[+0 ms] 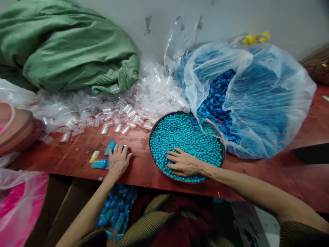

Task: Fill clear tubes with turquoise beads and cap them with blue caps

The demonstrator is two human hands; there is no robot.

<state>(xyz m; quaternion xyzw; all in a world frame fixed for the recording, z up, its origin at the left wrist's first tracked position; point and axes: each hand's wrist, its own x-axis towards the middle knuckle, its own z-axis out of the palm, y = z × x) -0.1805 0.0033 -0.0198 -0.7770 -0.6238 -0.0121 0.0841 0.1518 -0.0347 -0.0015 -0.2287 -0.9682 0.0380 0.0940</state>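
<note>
My left hand (119, 159) is palm down on the table, its fingers apart and their tips at some small clear containers with blue caps (111, 146). The fingers partly hide these containers. Beside the wrist lies another capped container (99, 164) filled with blue beads. My right hand (183, 162) rests with fingers spread on turquoise-blue beads (187, 137), which fill a round tray (151, 151) with a dark red rim. It does not close on anything I can make out.
Many clear plastic containers (125, 109) are heaped behind, beside a green sack (77, 51). An open plastic bag (269, 103) of blue caps (218, 94) overlaps the tray's right edge. A pink tub (15, 127) stands left; a bag of blue pieces (117, 209) sits below the table edge.
</note>
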